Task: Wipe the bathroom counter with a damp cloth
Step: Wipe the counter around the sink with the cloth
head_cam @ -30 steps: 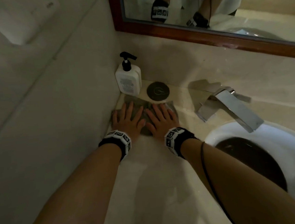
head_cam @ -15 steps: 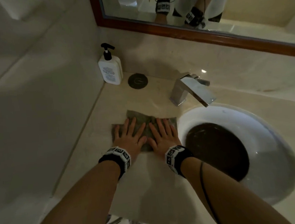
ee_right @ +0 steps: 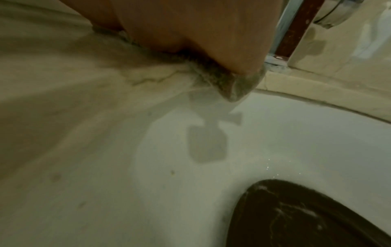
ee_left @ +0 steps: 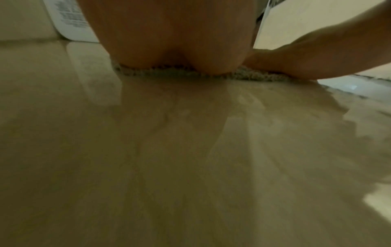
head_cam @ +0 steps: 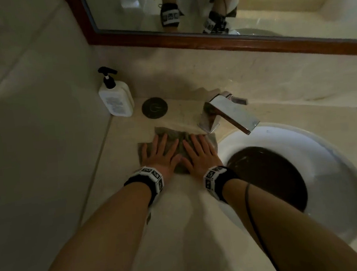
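A grey-green cloth (head_cam: 181,146) lies flat on the beige marble counter (head_cam: 174,218), between the side wall and the basin. My left hand (head_cam: 160,153) presses on its left half with straight, spread fingers. My right hand (head_cam: 199,152) presses on the right half the same way, thumbs nearly touching. In the left wrist view the heel of my left hand (ee_left: 169,36) sits on the cloth's fuzzy edge (ee_left: 249,76). In the right wrist view the cloth's corner (ee_right: 232,90) pokes out from under my palm, at the basin's rim.
A white pump bottle (head_cam: 115,97) stands in the back left corner, with a dark round disc (head_cam: 154,107) beside it. A chrome faucet (head_cam: 227,112) juts over the white basin (head_cam: 338,177), which has a dark bottom. A wood-framed mirror (head_cam: 229,41) runs along the back wall.
Both hands slid the cloth from the back corner by the bottle toward the counter's front; in the last half second it has shifted slightly toward the faucet and basin.
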{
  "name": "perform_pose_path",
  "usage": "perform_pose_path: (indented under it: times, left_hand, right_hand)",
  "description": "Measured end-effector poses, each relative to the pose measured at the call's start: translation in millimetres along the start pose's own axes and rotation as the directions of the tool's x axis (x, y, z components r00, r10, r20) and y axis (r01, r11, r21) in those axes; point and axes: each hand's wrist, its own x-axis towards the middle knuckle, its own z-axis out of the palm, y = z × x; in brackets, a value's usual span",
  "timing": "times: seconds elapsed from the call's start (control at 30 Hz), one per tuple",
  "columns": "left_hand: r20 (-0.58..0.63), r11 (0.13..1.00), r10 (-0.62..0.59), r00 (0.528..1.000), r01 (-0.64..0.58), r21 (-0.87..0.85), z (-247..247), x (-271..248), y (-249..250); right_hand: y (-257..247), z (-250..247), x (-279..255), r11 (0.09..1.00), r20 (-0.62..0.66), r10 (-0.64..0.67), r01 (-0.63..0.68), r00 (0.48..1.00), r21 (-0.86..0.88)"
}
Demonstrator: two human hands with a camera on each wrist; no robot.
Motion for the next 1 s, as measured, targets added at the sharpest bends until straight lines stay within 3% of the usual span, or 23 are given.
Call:
perform_pose_path:
  times: [0.2, 0.43, 0.67, 1.0]
  left_hand:
    - [0.014, 0.997, 0.073, 0.997, -0.073, 0.017, -16.3, 43.3, -7.5]
    - [0.012, 0.997, 0.071, 0.997, -0.071, 0.023, -13.1, 41.3, -9.0]
    - [0.006, 1.000, -0.011, 1.000, 0.010, 0.024, 4.9, -15.5, -2.7]
    - [-0.008, 0.990, -0.138, 0.990, 0.138, -0.024, 53.0, -140.8, 42.4]
  right_hand:
    - [4.7, -7.6, 25.0, 0.997, -0.018, 0.072, -0.072, 0.997, -0.023]
    - [2.1, -6.5, 20.4, 0.995, -0.019, 0.092, -0.093, 0.996, -0.042]
    - [-8.1, 6.0, -21.0, 0.997, 0.017, 0.066, -0.065, 0.998, -0.044]
    - [-21.9, 34.9, -135.4, 0.995, 0.091, -0.066, 0.072, 0.994, -0.066]
